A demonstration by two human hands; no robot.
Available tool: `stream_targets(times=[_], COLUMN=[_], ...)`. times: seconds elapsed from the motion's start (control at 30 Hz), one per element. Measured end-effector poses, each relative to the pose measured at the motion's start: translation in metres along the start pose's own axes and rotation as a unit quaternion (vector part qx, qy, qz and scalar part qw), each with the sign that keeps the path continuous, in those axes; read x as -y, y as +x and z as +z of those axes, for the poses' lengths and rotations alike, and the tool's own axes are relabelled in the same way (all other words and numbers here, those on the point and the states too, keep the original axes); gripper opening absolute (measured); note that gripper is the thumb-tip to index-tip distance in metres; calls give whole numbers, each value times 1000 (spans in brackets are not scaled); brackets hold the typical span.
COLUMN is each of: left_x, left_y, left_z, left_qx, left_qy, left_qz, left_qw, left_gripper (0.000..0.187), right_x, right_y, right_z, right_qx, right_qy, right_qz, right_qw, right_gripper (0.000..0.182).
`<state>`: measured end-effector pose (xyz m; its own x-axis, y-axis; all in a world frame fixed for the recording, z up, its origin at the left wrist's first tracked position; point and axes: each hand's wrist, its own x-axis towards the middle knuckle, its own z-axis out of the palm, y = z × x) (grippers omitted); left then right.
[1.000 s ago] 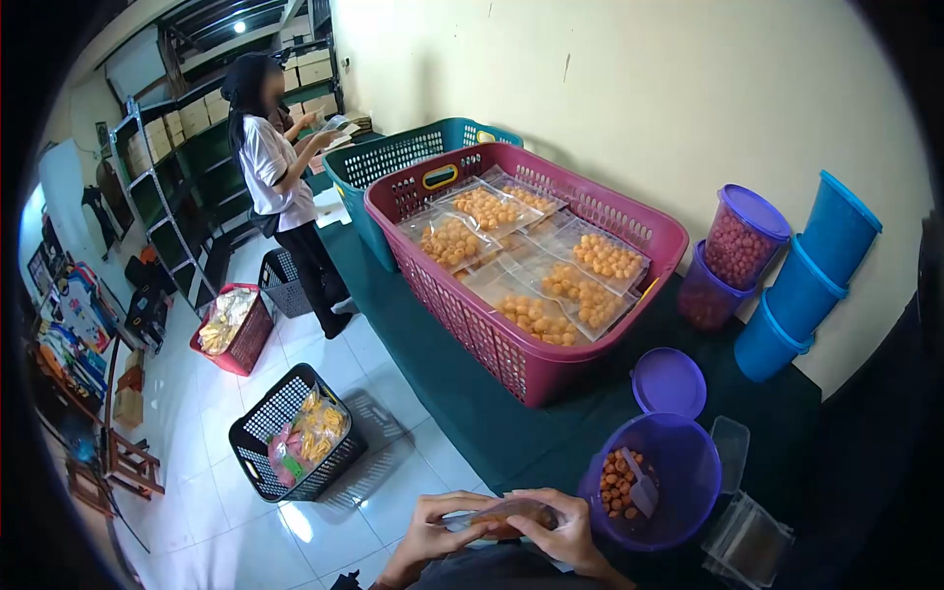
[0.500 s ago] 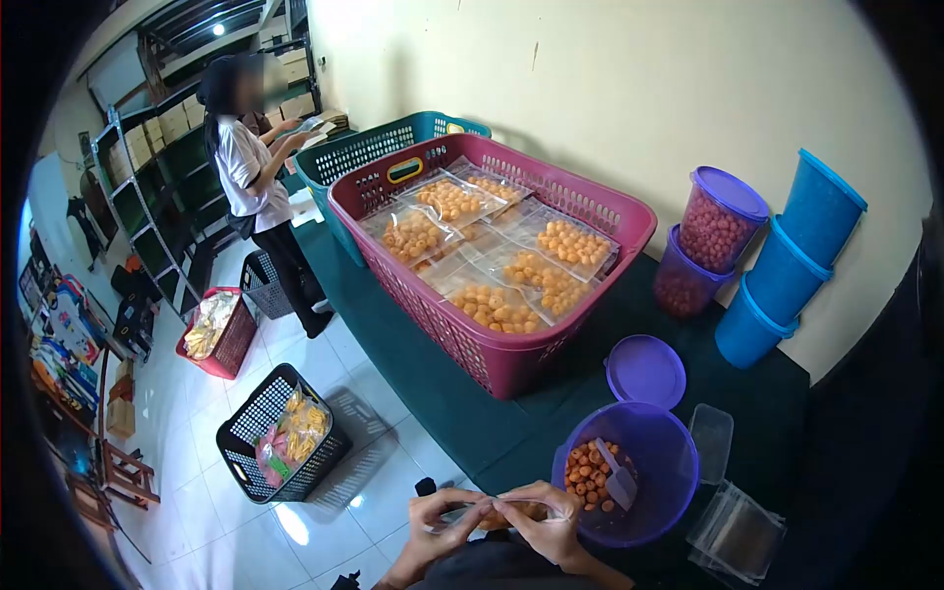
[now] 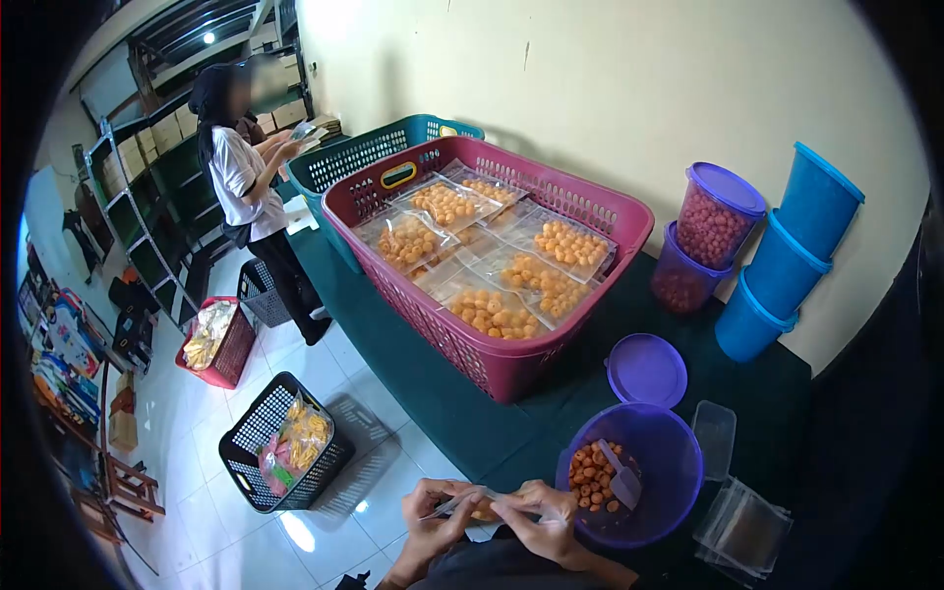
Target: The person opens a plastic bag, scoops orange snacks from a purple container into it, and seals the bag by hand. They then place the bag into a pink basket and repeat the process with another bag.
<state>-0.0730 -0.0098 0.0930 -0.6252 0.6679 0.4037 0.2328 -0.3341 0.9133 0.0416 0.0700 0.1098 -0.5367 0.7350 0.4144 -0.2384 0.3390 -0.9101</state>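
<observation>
Low in the view, my left hand (image 3: 436, 518) and my right hand (image 3: 539, 517) pinch the top edge of a clear plastic bag (image 3: 482, 495) between them. Some orange snack balls show inside the bag; its lower part is hidden by my hands. Just right of my right hand stands a purple tub (image 3: 664, 492). Round orange-brown snacks (image 3: 593, 477) lie in it with a pale scoop (image 3: 622, 482) resting on top. A stack of flat clear bags (image 3: 747, 531) lies to the right of the tub.
A maroon basket (image 3: 433, 285) of filled snack bags stands on the green-covered table (image 3: 433, 403), before a green basket (image 3: 339, 167). Purple tubs (image 3: 723, 216), blue tubs (image 3: 787, 265) and a purple lid (image 3: 646, 371) are at right. A black basket (image 3: 329, 472) and a person (image 3: 246, 187) are left.
My hands have shifted slightly, the left one a little higher, and the bag's top edge shows more between them. The view has moved a little. The other person still holds something flat.
</observation>
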Motion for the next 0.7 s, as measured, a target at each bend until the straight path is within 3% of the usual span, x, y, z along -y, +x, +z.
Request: stream_targets(times=[0.07, 0.17, 0.3, 0.4, 0.47, 0.53, 0.6, 0.7], left_x=[-2, -2, 1, -2, -3, 0, -5, -7], left_y=[10, 29, 46, 51, 58, 67, 80, 95], left_z=[-3, -8, -18, -33, -50, -68, -84, -108], left_qx=[10, 22, 2, -26, -11, 13, 8, 33], left_qy=[48, 91, 89, 31, 48, 38, 53, 65], left_qz=[22, 137, 143, 66, 50, 63, 96, 105], left_qw=[999, 986, 986, 997, 998, 997, 994, 992], left_gripper=[24, 28, 24, 44, 50, 49, 47, 47], right_x=[-10, -8, -4, 2, 0, 0, -4, -6], right_y=[6, 21, 39, 53, 62, 67, 74, 83], right_z=[-1, 0, 10, 26, 31, 42, 49, 64], right_qx=[-22, -22, -73, -127, -108, -121, -111, -118], right_qy=[21, 6, 49, 82, 10, 24, 43, 36], right_qz=[-15, -59, -13, 37, -30, 10, -45, -40], right_qw=[999, 998, 996, 988, 994, 992, 992, 992], right_gripper=[12, 11, 14, 18, 23, 31, 31, 38])
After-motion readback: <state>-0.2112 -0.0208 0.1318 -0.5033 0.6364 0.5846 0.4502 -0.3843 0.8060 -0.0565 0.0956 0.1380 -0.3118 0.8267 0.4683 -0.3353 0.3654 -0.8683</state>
